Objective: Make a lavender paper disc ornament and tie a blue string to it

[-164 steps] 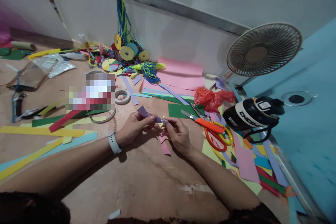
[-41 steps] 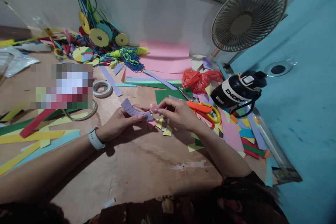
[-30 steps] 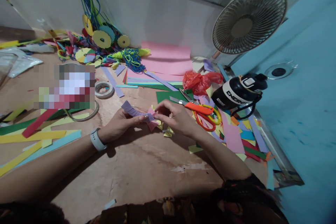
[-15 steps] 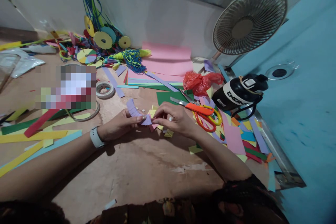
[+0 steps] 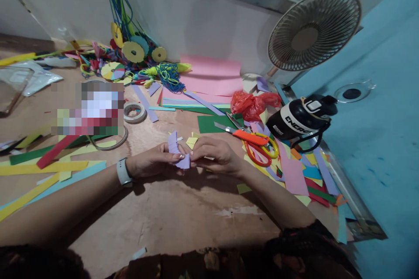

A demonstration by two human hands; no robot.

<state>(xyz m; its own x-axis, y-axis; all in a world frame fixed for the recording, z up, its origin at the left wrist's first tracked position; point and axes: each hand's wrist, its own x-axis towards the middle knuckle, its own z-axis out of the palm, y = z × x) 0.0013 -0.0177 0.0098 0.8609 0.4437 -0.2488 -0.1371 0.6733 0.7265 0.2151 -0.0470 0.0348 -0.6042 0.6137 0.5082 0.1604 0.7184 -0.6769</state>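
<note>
Between my hands is a pleated purple paper strip [image 5: 173, 143], curving downward over the table. My left hand [image 5: 157, 158] pinches it, with the thumb pressed on its face. The fingertips of my right hand [image 5: 214, 155] close on the strip's lower right end; part of that end is hidden behind them. Just beyond my fingers lies a small folded yellow paper piece [image 5: 192, 141]. To the right of my right hand are an orange box cutter [image 5: 250, 137] with its blade out and scissors [image 5: 258, 157] with red and yellow handles.
A roll of tape [image 5: 135, 113] and paper strips [image 5: 46, 168] lie to the left. Behind are pink paper sheets [image 5: 211, 76] and a red plastic bag [image 5: 253, 104]. A black bottle [image 5: 301, 117] and a fan [image 5: 314, 30] stand at the right, beside paper scraps [image 5: 296, 174].
The purple strip has turned in my hands, its lower end now hanging more downward. My right hand has shifted slightly, and the yellow piece shows more clearly beyond it.
</note>
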